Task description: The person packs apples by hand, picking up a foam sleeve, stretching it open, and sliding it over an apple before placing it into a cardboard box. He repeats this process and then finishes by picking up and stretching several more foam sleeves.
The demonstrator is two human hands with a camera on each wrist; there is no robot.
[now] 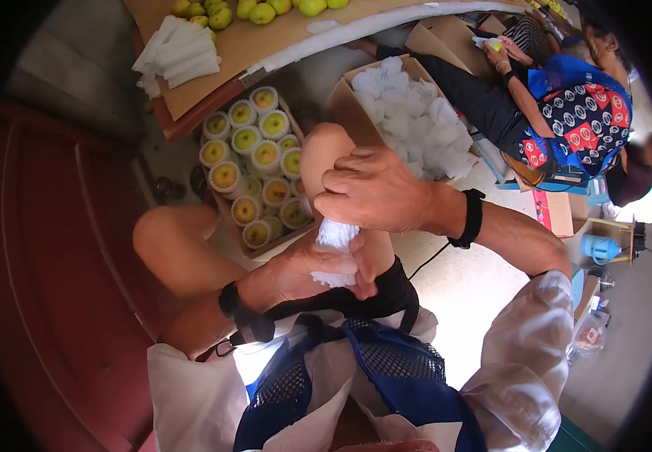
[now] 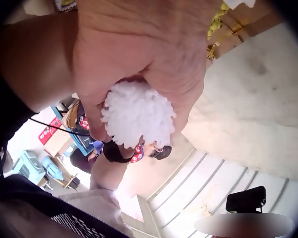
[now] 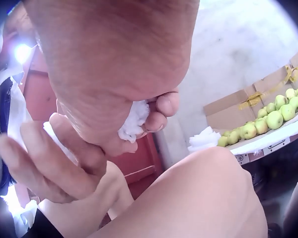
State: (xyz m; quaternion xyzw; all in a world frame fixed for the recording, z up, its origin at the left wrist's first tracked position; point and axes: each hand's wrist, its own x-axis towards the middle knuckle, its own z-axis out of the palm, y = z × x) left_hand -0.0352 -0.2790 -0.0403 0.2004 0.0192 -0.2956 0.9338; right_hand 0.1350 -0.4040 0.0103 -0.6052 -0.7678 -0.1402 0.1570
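Note:
Between both hands is a white foam fruit net, held above the person's lap. The left hand grips its lower part, with the thumb across it and the net's frilled end poking out below. From above, the right hand holds the upper part in curled fingers. In the left wrist view the bunched, ruffled end of the net fills the left hand's grasp. A tuft of the net shows between the right hand's fingers. I cannot tell whether a fruit is inside it.
Beyond the knees stands a cardboard box of apples in foam nets. Right of it, another box holds loose white nets. A table bears bare apples and stacked flat nets. Another person sits at right.

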